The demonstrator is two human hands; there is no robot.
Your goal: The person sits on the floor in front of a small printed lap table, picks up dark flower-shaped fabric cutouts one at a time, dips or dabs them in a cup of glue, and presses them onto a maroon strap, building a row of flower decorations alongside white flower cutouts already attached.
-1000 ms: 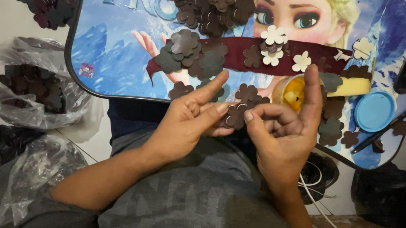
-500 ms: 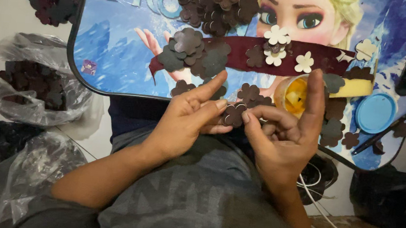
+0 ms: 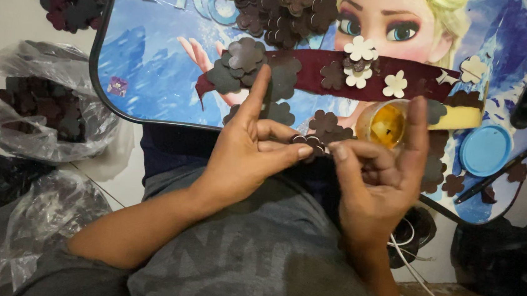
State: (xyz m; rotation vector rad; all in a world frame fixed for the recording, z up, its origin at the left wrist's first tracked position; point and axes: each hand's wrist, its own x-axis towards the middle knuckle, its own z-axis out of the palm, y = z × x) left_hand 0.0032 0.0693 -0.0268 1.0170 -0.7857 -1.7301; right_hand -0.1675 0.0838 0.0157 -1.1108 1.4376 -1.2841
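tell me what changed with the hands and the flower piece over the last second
Very little. The left hand and right hand still pinch the same small dark flower piece between their fingertips; the left forefinger stays raised, the fingers shifting only slightly. The flower cutouts, the maroon strip and the small yellow cup on the tray lie unmoved.

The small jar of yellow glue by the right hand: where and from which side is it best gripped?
Probably by its round side wall, from the near side. The glue jar stands upright and open on the lap tray, so a top grip would reach into the glue. Brown flower cutouts crowd its right side; the right hand is already close.
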